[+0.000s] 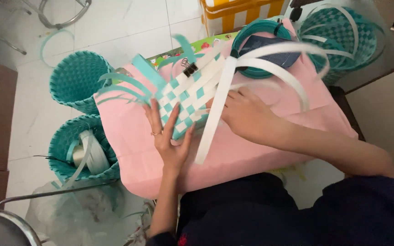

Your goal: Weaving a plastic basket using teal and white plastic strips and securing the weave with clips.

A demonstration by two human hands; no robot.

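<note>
A flat woven panel (189, 94) of teal and white plastic strips lies on a pink board (251, 150) across my lap. My left hand (169, 136) presses flat on the panel's near edge, fingers spread, a ring on one finger. To its right, my right hand (247, 116) rests on the weave and holds a long white strip (215, 114) that runs toward me. More white strips (279, 61) loop up and to the right. A black binder clip (189, 68) pinches the panel's far edge. Loose teal strips (124, 84) stick out to the left.
Two teal woven baskets (76, 79) (83, 152) stand on the tiled floor at the left, the nearer one holding a roll of white strip. A coil of teal strip (261, 27) lies at the board's far end. A teal-and-white basket (338, 34) and a yellow crate (238, 13) sit behind.
</note>
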